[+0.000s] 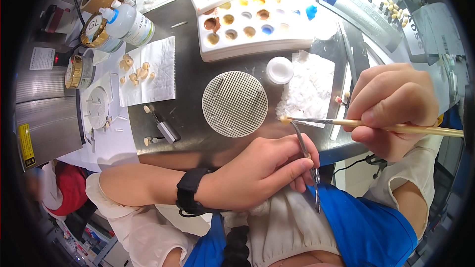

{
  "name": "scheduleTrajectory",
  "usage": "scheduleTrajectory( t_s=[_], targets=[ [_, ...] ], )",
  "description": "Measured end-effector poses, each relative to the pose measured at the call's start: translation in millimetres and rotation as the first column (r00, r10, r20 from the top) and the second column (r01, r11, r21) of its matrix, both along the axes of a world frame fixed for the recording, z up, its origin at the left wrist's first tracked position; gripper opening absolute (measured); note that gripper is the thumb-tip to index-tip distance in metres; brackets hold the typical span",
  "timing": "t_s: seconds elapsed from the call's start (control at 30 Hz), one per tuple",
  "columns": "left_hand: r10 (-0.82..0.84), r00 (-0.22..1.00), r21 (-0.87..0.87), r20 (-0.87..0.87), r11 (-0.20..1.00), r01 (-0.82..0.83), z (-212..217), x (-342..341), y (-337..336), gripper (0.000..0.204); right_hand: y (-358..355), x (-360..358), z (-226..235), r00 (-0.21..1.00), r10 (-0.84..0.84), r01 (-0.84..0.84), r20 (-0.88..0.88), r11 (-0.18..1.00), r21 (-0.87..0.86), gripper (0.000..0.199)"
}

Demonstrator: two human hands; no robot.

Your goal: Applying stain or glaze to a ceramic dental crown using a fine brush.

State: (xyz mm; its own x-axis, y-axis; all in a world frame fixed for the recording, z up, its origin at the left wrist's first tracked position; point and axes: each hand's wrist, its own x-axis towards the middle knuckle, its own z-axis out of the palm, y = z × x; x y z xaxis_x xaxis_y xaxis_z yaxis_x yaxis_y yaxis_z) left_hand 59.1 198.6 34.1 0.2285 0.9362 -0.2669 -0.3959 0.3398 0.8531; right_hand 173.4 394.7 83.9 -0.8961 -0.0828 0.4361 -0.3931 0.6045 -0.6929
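My left hand (269, 170), below a black wristband, is closed around curved metal forceps (301, 141). Their tips grip a small yellowish tooth crown (285, 119). From the right, my right hand (396, 106) pinches a thin paintbrush (341, 121) with a pale wooden handle. Its dark bristle tip reaches the crown and seems to touch it. Just left of the crown, a round honeycomb firing tray (235, 104) lies flat on the dark bench. Crumpled white tissue (309, 86) lies just beyond the brush, with a small white round jar (280, 70) at its left edge.
A white paint palette (247, 49) with coloured wells stands at the back. On the left are a paper napkin (166, 69) holding several tooth crowns, a clear bottle (123, 24), gold-lidded jars (74, 71) and a small dark holder (166, 128). Tooth samples (396, 10) lie far right.
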Motion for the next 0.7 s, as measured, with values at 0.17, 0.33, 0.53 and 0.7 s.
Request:
scheduleTrajectory(
  t_s=[0.17, 0.33, 0.53, 0.7],
  targets=[
    [-0.008, 1.000, -0.006, -0.013, 1.000, 0.008, 0.5, -0.7, 0.4, 0.017, -3.6, -0.2, -2.4, 1.000, -0.015, 0.015, -0.013, 0.999, -0.033, 0.027],
    [-0.011, 1.000, -0.009, -0.014, 1.000, 0.011, 0.6, -1.0, 0.5, 0.017, -4.7, -0.2, -1.7, 0.999, -0.028, 0.026, -0.033, 0.997, -0.068, 0.028],
    [-0.009, 1.000, -0.013, -0.014, 1.000, 0.009, 0.6, -0.9, 0.6, 0.018, -3.9, -0.7, -1.3, 1.000, 0.004, -0.004, -0.014, 0.999, -0.042, 0.027],
    [-0.006, 1.000, -0.005, -0.017, 1.000, 0.006, 0.8, -0.4, 0.5, 0.018, -3.6, -1.0, -3.6, 1.000, -0.018, 0.017, -0.024, 1.000, -0.022, 0.027]
  ],
)
